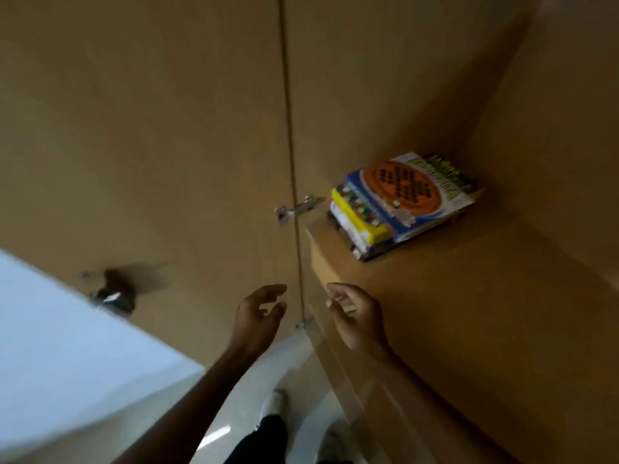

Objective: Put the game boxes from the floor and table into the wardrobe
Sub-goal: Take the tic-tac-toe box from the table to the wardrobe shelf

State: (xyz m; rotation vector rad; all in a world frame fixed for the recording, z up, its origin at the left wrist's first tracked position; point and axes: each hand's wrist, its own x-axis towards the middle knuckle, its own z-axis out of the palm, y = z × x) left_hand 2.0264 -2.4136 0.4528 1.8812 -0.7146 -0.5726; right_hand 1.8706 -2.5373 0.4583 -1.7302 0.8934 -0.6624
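A stack of game boxes [403,204] lies on the brown wardrobe shelf [469,313], pushed toward the back corner. The top box is blue and white with an orange oval; a yellow box edge shows on the stack's left side. My left hand [258,316] hovers in front of the wardrobe's door panel, fingers apart and empty. My right hand [356,314] hovers over the shelf's front edge, fingers loosely curled and holding nothing. Both hands are well short of the stack.
The wardrobe door [150,145] stands on the left with a metal hinge [296,209] at its edge. A pale blue-white surface [67,346] fills the lower left. Light floor [268,380] and my feet show below. The frame is blurred by motion.
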